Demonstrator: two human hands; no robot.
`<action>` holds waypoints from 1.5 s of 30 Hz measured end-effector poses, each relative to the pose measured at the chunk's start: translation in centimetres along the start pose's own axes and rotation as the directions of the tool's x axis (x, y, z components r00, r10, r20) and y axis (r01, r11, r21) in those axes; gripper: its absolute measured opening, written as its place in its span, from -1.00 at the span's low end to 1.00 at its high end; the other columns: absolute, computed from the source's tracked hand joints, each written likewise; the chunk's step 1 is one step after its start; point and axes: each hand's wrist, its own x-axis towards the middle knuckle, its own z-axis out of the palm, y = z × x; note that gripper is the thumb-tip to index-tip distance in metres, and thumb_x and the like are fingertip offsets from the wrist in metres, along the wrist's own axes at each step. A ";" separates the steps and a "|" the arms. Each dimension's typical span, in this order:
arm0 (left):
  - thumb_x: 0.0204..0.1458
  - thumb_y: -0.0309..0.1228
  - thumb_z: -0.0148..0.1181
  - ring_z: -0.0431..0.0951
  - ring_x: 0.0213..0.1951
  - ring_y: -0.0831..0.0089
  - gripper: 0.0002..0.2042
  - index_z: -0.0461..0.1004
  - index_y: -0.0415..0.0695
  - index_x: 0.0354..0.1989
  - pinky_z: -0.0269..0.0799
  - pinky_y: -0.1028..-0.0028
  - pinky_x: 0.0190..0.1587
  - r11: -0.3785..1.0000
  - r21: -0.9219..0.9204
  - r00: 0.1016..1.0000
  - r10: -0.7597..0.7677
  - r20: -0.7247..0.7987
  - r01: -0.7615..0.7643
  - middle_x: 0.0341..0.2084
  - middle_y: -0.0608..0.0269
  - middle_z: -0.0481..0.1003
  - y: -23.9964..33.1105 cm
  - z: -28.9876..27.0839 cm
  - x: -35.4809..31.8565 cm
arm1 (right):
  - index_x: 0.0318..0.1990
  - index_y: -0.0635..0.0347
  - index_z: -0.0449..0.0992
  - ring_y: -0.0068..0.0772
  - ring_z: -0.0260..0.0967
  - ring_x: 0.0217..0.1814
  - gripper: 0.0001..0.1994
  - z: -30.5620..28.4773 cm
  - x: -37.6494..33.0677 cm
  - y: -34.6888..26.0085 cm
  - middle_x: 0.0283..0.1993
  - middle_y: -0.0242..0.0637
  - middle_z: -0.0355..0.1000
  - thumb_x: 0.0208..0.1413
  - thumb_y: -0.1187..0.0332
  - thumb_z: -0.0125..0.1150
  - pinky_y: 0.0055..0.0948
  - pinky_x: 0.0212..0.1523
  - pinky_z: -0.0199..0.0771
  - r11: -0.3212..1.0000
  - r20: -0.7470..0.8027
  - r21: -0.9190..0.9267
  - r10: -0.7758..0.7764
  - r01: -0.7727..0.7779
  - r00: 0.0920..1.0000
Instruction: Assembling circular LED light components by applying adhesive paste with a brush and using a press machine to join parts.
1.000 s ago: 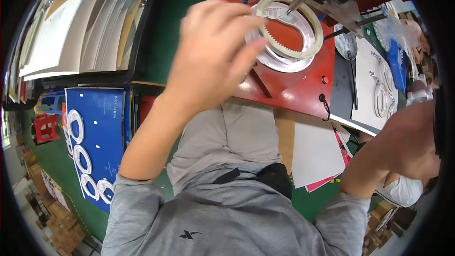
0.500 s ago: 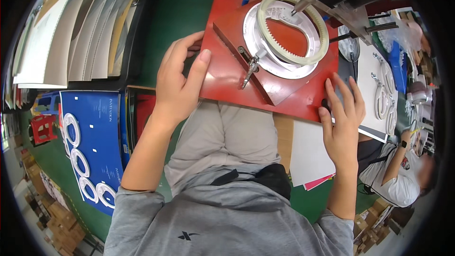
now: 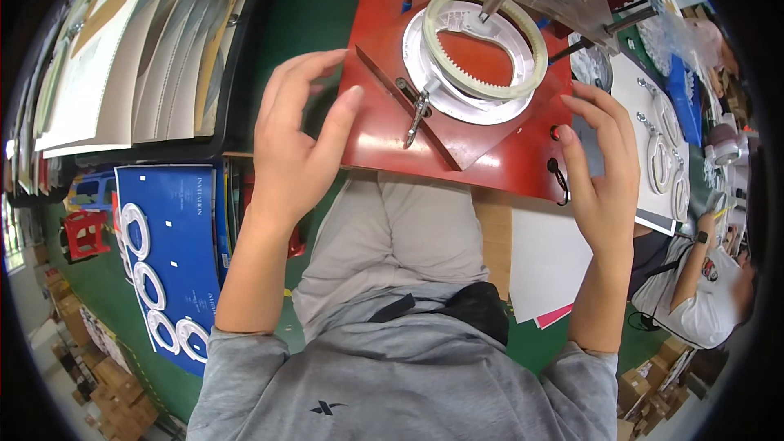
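From the head camera, the left hand point(image 3: 296, 143) lies with fingers spread at the left edge of a red board point(image 3: 384, 126), thumb resting on its surface. The right hand point(image 3: 602, 171) is open, fingers loose, against the board's right edge. On the board sits a cream toothed ring point(image 3: 531, 61) over a white disc point(image 3: 441, 98), with a metal latch point(image 3: 417, 110) beside them. A blue box point(image 3: 175, 229) stands to the left.
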 end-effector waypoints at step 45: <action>0.00 -0.51 0.41 0.57 -0.24 0.17 -0.90 0.63 -0.21 -0.32 0.49 0.28 -0.15 0.900 -0.092 0.785 0.418 0.456 -0.426 -0.35 0.15 0.58 2.6 0.7 6.3 | -0.13 0.19 0.72 -0.15 0.50 -0.01 -0.78 5.0 3.9 -1.6 -0.18 -0.26 0.57 0.03 0.53 0.44 -0.24 0.02 0.51 0.963 -0.084 0.123 -0.231 0.241 0.969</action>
